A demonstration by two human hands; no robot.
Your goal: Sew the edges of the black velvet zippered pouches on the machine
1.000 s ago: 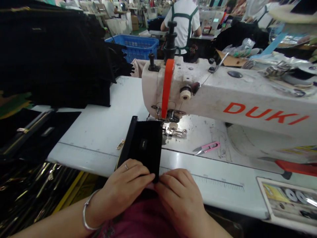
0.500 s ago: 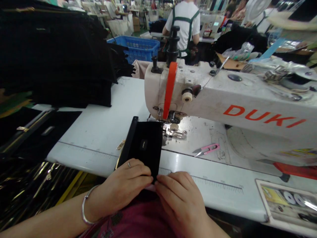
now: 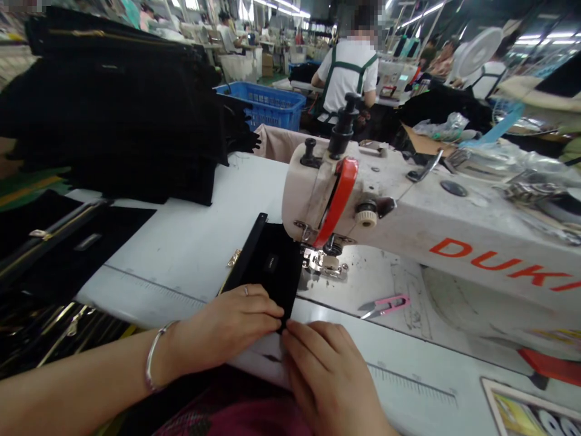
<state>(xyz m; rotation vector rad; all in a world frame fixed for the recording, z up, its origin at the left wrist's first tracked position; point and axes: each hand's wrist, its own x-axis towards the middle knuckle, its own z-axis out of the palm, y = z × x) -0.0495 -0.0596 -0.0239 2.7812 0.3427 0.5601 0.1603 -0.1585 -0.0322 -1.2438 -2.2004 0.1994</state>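
Observation:
A black fabric piece [image 3: 258, 275] with a small label and a zipper along its left side lies on the machine table. Its far right edge is at the presser foot [image 3: 324, 263] of the white sewing machine [image 3: 390, 194]. My left hand [image 3: 236, 324] presses on the near part of the fabric, fingers together, gripping its edge. My right hand [image 3: 322, 357] pinches the near right corner, its fingertips close to those of the left. A gold zipper pull [image 3: 235, 258] sticks out past the left side of the fabric.
Pink thread snips [image 3: 385, 306] lie right of the presser foot. A tall stack of black pieces [image 3: 122, 121] stands at the left, with another zippered piece [image 3: 86, 248] before it. Behind are a blue basket [image 3: 272, 106] and a person [image 3: 349, 72] facing away.
The camera view has tilted up, so the machine sits lower and further right in the picture. Both hands stay on the near edge of the fabric, which still lies at the presser foot.

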